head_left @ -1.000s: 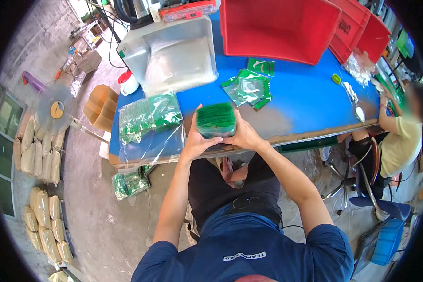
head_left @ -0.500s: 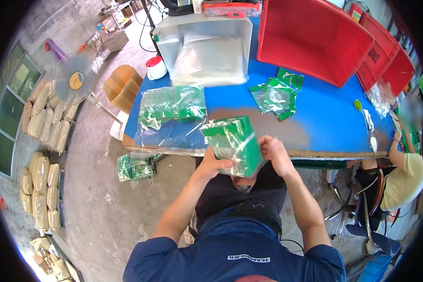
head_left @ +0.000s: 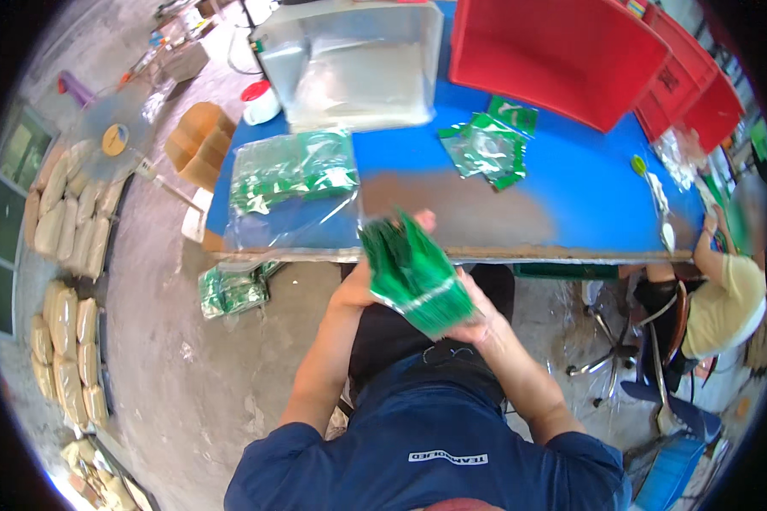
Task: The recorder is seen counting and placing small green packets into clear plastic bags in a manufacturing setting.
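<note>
Between my two hands is a thick stack of green and clear plastic packets, tilted, its edges smeared by motion. My left hand grips its left side, with most of the fingers hidden behind the stack. On the lower right side my right hand is closed round the packets. The stack is just off the table's front edge, above my lap. A larger clear bag filled with similar green packets lies on the blue table to the left. Several loose green packets lie farther back.
A clear-walled bin and a red crate stand at the back. A white jar with a red lid sits left; a spoon lies right. Packed green bags rest on the floor. Another person sits at the right.
The stack has tipped so its packet edges now show. My right hand has moved from beside its right edge to grip its lower right side. The whole view has shifted slightly.
</note>
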A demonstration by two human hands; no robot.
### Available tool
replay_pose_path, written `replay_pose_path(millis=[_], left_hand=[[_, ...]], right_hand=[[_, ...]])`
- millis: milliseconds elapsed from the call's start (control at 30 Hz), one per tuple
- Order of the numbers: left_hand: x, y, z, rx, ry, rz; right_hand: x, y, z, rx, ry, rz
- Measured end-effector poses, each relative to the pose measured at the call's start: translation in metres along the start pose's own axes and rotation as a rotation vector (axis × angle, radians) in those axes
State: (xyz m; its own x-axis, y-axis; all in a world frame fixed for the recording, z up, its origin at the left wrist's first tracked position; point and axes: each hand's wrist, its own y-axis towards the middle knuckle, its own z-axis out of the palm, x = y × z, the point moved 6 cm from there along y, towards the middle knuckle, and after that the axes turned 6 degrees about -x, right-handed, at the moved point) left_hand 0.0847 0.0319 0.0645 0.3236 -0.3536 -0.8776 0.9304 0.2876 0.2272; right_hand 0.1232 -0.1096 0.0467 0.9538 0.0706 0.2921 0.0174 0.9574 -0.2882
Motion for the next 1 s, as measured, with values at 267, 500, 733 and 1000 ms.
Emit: replay_pose_path(millis=[267, 500, 733, 1000], left_hand=[[-0.003, -0.009, 0.021, -0.560, -0.319, 0.173], [-0.011, -0.020, 0.023, -0.718, -0.290, 0.217], [-0.017, -0.022, 0.013, -0.975, -0.281, 0.337], [-0.024, -0.024, 0.005, -0.991, -0.100, 0.374]], right_hand=[[0.074, -0.004, 0.023, -0.497, -1.084, -0.802], [0.062, -0.001, 0.047, -0.365, -1.050, -0.892], [0.036, 0.012, 0.054, -0.429, -1.029, -1.005], [0.048, 0.018, 0.037, -0.488, -0.863, -0.912]])
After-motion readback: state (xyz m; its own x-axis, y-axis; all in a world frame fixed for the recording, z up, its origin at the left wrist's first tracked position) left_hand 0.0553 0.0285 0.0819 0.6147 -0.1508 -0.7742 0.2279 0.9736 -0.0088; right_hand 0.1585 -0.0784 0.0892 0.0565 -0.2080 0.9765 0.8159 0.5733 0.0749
